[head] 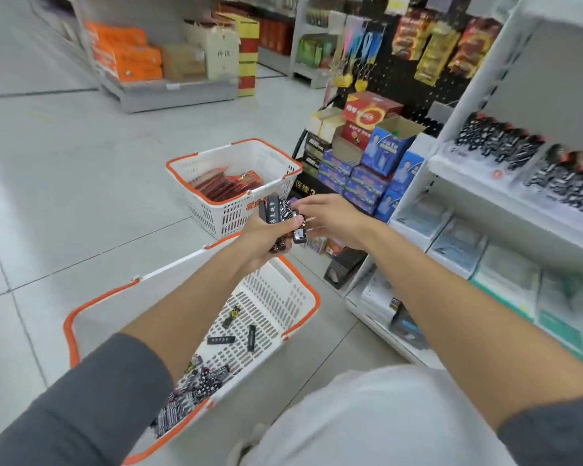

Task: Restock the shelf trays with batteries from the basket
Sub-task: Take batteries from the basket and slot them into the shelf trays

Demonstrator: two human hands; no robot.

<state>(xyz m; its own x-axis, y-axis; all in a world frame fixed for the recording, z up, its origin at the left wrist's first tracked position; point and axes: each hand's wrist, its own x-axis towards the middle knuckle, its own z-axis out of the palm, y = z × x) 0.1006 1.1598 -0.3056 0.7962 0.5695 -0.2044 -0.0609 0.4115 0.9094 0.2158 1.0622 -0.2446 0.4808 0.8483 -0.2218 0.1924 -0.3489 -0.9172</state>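
Floor point(64, 196): pale tiles, bearing the near basket point(283, 287) and, well beyond it, the far basket point(216, 213).
Shelf point(478, 186): white boards; the upper one bears trays point(458, 153) packed with black battery packs point(498, 136).

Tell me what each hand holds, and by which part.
Left hand grips a bundle of black patterned battery packs round their middles. Right hand touches its top; grip unclear.

The battery packs point(282, 214) gripped in my left hand point(261, 242) wear glossy printed wrap; the basket point(274, 294) beneath it is matt white slotted plastic
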